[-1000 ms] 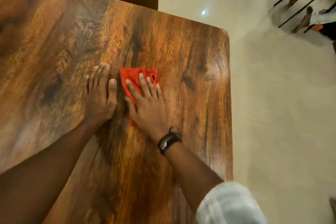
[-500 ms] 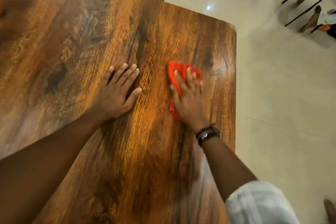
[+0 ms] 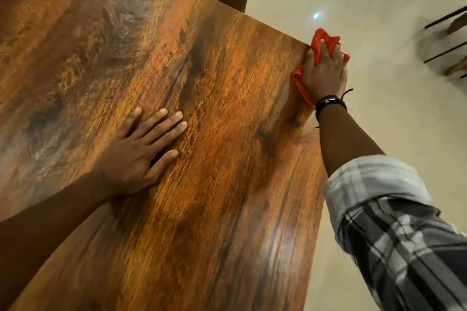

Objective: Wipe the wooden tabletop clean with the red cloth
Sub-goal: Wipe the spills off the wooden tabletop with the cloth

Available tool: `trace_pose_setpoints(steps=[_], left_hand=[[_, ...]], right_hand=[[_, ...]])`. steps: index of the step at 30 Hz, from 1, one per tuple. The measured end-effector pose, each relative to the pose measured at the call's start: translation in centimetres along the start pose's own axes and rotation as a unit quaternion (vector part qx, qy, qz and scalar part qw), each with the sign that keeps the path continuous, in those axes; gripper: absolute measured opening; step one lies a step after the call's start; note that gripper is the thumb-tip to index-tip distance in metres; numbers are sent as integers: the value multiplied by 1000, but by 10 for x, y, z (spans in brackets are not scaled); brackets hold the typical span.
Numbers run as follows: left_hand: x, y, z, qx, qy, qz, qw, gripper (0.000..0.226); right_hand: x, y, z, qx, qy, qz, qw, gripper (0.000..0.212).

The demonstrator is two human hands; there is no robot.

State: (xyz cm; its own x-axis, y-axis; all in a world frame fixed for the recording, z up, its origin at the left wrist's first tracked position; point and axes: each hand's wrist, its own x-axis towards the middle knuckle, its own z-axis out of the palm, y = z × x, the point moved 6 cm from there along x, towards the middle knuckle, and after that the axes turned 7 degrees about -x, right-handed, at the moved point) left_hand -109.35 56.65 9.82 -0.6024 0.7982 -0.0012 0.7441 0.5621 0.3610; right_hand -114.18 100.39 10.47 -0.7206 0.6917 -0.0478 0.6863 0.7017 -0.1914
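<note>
Head view looks down on a wooden worktop (image 3: 202,134) with strong orange and dark grain. At its far right corner the right hand (image 3: 324,76) presses the red cloth (image 3: 319,43) against the edge, fingers curled over the bunched fabric, part of which sticks out past the corner and part of which shows below the palm. A dark wristband (image 3: 328,103) circles that wrist, and a rolled plaid sleeve (image 3: 394,222) covers the forearm lower down. The left hand (image 3: 136,156) lies flat on the worktop, well apart from the cloth, fingers spread and empty. Pale glossy floor (image 3: 379,121) runs along the right side.
</note>
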Motion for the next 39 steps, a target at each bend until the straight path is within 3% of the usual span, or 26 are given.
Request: trace_pose_setpoints(steps=[5, 12, 16, 18, 21, 23, 25, 28, 32, 36, 39], left_hand=[[0, -1, -1, -9, -10, -9, 1000, 59], [-4, -3, 2, 7, -18, -10, 1000, 59], [-6, -2, 2, 13, -11, -20, 1000, 59], [-14, 6, -3, 21, 2, -33, 999, 57], [-53, 33, -1, 15, 8, -24, 1000, 56], [-102, 62, 2, -21, 11, -12, 1000, 56], [-154, 84, 7, -45, 7, -7, 999, 55], [-228, 102, 15, -54, -12, -7, 998, 54], [-304, 116, 18, -81, -25, -8, 996, 53], [-358, 120, 13, -103, -46, -33, 993, 54], [-395, 113, 6, -119, -52, -73, 989, 56]], right_hand=[[-21, 34, -5, 22, 21, 58, 998, 59], [-165, 56, 3, 22, 24, 107, 994, 61], [-253, 50, 11, 13, -4, 86, 996, 62], [-296, 36, 13, -16, -9, 18, 1000, 62], [-353, 19, 17, -33, -39, -113, 992, 64], [-394, 31, 18, -43, -57, -143, 987, 62], [-433, 54, 16, -54, -45, -103, 992, 61], [-498, 69, 7, 4, -42, 31, 999, 64], [-576, 59, 14, 39, -48, 111, 992, 68], [-632, 34, 37, 10, -83, 61, 995, 60], [-669, -19, 29, 49, -76, -14, 996, 65]])
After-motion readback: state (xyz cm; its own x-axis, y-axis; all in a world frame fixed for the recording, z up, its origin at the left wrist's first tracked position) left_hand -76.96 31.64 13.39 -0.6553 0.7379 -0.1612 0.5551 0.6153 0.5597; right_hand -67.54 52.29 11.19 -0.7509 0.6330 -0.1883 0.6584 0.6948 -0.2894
